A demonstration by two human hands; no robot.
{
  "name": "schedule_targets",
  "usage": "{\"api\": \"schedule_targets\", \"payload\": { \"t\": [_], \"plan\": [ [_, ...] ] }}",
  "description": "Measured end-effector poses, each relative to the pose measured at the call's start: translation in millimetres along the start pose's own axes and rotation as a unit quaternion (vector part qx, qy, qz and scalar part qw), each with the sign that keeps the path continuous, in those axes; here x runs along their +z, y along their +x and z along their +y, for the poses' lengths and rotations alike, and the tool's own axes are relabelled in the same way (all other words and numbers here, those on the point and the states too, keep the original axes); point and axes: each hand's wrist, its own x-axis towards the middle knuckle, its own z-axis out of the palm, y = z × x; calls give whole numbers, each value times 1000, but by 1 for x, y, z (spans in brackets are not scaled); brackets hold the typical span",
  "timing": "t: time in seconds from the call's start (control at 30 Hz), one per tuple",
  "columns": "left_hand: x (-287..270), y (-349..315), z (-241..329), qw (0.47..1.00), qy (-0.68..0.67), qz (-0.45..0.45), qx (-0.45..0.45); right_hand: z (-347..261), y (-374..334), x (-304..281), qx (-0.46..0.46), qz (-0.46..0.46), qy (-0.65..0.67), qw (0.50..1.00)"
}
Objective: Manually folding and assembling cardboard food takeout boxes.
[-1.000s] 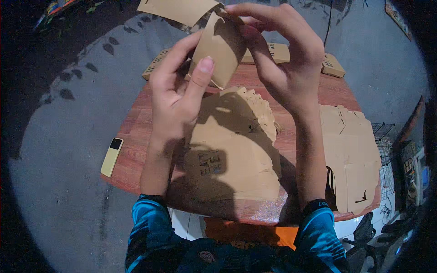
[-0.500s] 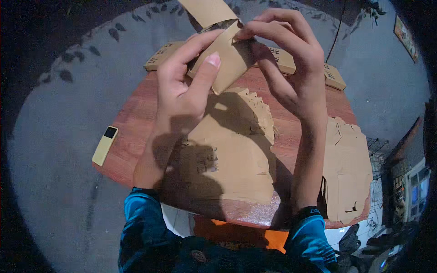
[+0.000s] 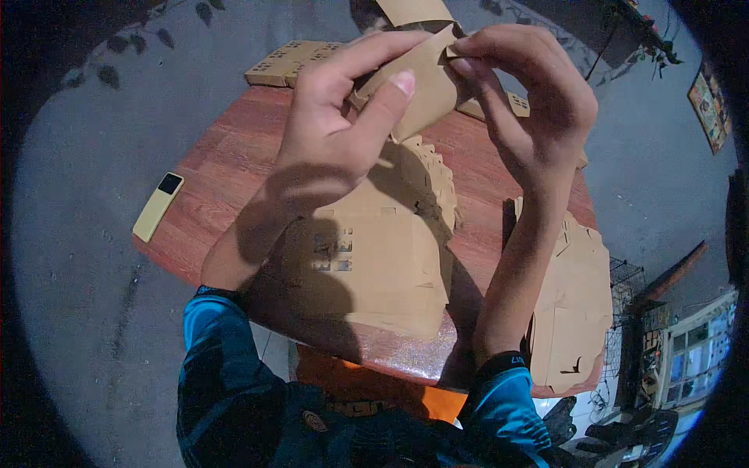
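Both of my hands hold up a partly folded brown cardboard box (image 3: pixel 427 86) above the far half of the table. My left hand (image 3: pixel 343 109) wraps its left side, thumb on the near panel and fingers over the top edge. With thumb and index finger, my right hand (image 3: pixel 523 90) pinches a small flap at the box's upper right corner. A lid panel (image 3: pixel 415 11) stands up at the far side, cut off by the frame's top. Below the hands lies a stack of flat cardboard box blanks (image 3: pixel 374 265), the top one printed in black.
A second pile of flat blanks (image 3: pixel 573 312) lies at the table's right edge. Folded boxes (image 3: pixel 281 64) sit along the far edge. On the left edge of the reddish wooden table (image 3: pixel 234 148) rests a yellow phone (image 3: pixel 158 207). A wire rack (image 3: pixel 624 296) stands beyond the right side.
My right thumb and index finger have come together on the corner flap, which now bends outward. The view has shifted, so the table appears turned and slightly lower left.
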Motion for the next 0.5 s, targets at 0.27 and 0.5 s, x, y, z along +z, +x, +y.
{"api": "schedule_targets", "payload": {
  "t": [0.27,0.5],
  "plan": [
    [-3,-1,6,998,52,13,24,3,0,9,-36,34,-4,999],
    [-7,2,8,997,55,12,45,-13,5,8,-42,-27,-52,997]
  ]
}}
